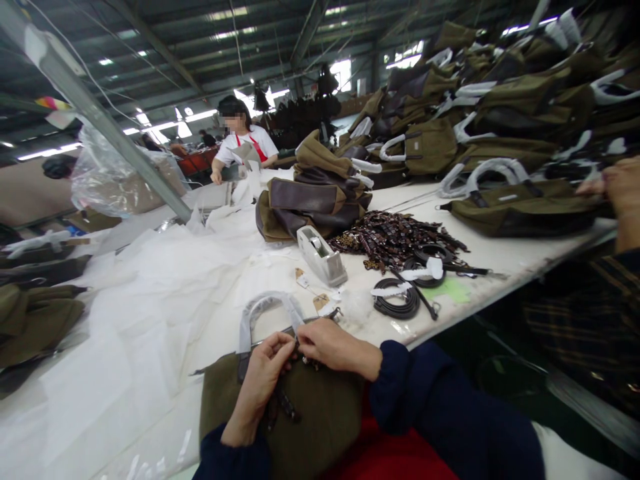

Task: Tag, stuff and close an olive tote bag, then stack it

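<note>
An olive-green handbag (320, 420) lies at the table's near edge, against my body. Its arched handle (267, 300) is wrapped in whitish plastic film. At the base of that handle, my left hand (265, 373) pinches with thumb and forefinger. My right hand (333, 343) comes in from the right, its fingertips closed and almost touching the left ones. The small part between them is hidden by the fingers. Below the left fingers a dark brown charm (287, 405) dangles against the bag. Brown hang tags (321, 303) lie just behind the bag.
A grey tape dispenser (320, 257), a heap of dark brown charms (395, 240) and coiled black straps (397, 300) lie ahead. White sheets (130, 300) cover the left side. Olive bags (520, 200) pile up at right. A co-worker's hand (623, 187) is at far right; another person (245, 147) works beyond.
</note>
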{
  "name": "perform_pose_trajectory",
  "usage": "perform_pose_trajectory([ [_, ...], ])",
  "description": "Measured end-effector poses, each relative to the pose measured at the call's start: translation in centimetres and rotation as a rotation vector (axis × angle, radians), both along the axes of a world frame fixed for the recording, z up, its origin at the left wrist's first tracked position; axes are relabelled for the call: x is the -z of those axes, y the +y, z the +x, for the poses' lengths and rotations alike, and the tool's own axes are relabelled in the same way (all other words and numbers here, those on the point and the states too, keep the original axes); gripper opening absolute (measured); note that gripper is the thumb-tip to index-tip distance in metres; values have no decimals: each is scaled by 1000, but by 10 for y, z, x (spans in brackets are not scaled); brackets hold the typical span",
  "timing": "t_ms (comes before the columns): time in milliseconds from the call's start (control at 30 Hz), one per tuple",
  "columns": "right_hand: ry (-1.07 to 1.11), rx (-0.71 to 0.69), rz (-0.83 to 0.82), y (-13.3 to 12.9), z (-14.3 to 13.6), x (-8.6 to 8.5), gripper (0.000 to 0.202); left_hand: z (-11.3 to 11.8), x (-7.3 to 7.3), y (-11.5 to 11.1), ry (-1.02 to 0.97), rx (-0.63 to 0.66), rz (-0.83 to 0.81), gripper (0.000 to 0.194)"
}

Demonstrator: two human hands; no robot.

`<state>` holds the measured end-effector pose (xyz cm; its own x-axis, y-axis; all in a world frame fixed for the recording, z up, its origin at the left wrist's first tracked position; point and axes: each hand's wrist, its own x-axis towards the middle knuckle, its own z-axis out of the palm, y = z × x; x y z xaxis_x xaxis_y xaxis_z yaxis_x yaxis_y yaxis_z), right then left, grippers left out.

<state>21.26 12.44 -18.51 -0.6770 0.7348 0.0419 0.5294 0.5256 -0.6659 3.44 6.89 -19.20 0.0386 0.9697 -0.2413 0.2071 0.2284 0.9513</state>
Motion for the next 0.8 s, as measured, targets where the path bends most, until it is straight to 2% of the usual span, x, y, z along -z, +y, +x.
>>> perform_pose_trajectory([
  [100, -72, 21, 23, -3, 0, -1, 10, -2, 1, 0, -4, 17, 5, 27],
  [233, -49, 23, 6, -6, 5, -1, 2, -3, 3, 0, 7, 16, 21, 28],
  [467, -129, 27, 73, -3, -2, 0, 13, -4, 4, -2, 64, 52, 56, 27],
  [667, -120, 17, 41, -2, -2, -1, 13, -1, 9, 5, 248, 43, 170, 14],
  [800, -76, 19, 30, -2, -1, 5, 11, 5, 11, 8, 418, 47, 291, 8],
])
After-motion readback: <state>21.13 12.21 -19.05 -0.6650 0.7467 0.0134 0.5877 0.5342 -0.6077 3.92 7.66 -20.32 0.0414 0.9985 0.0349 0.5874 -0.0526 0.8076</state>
